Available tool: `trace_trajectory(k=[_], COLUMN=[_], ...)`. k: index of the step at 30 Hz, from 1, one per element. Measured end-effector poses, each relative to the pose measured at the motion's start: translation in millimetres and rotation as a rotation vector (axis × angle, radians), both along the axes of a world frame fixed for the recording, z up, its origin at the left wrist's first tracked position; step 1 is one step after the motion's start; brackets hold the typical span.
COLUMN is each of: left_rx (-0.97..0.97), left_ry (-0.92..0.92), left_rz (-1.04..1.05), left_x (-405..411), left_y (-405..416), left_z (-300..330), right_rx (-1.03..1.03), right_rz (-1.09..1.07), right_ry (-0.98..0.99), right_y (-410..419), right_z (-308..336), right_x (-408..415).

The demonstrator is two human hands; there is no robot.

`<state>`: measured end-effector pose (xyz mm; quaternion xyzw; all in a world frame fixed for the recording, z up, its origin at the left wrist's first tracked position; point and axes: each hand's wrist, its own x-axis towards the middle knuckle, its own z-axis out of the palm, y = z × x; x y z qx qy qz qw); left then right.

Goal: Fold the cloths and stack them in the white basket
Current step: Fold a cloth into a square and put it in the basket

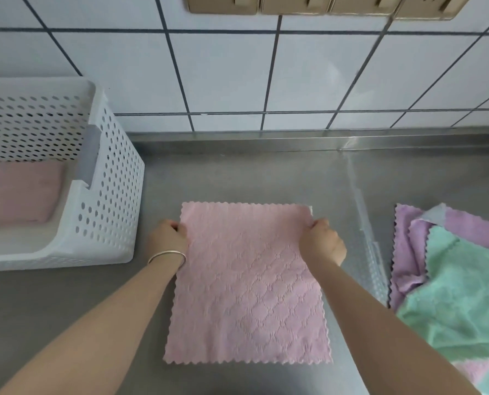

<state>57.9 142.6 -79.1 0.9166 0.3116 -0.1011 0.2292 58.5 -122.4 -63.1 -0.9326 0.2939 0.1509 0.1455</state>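
Observation:
A pink cloth (246, 283) with a quilted pattern and zigzag edges lies spread flat on the steel counter in front of me. My left hand (167, 236) pinches its left edge near the far corner. My right hand (321, 240) pinches its right edge near the other far corner. The white perforated basket (115, 178) stands at the left against the wall. A folded pink cloth (21, 192) lies inside it on the bottom.
A loose pile at the right holds a purple cloth (408, 252) and a green cloth (460, 295), with another pink one (477, 374) below. The steel counter (237, 172) runs back to a white tiled wall (237, 72).

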Motion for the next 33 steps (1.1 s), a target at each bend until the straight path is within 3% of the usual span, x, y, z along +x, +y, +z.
trace_trajectory(k=[5,9,14,16,19,25,29,33], left_rx=[0.022,-0.009,-0.066,-0.089,-0.080,0.056,0.191,0.186], left_ry=[-0.018,-0.075,-0.107,-0.165,-0.258,-0.312,-0.315,-0.291], left_rz=[-0.002,-0.110,-0.574,-0.733,-0.895,-0.996,-1.043,-1.095], left_x=[-5,-28,-89,-113,-142,-171,-181,-188], left_y=[7,3,-11,-13,-9,6,6,6], left_z=[-4,6,12,7,-4,-9,-1,5], right_rx=[0.083,0.088,0.157,0.155,0.055,0.018,-0.020,-0.101], right_rz=[-0.035,0.060,0.557,0.679,0.694,0.654,0.730,0.864], right_ry=[-0.067,-0.199,-0.327,-0.304,-0.239,-0.143,-0.157,-0.161], right_y=[-5,-3,5,5,0,-8,-9,-9], right_z=[-3,1,1,-3,-4,3,10,6], right_x=[-6,-32,-97,-119,-141,-163,-179,-200])
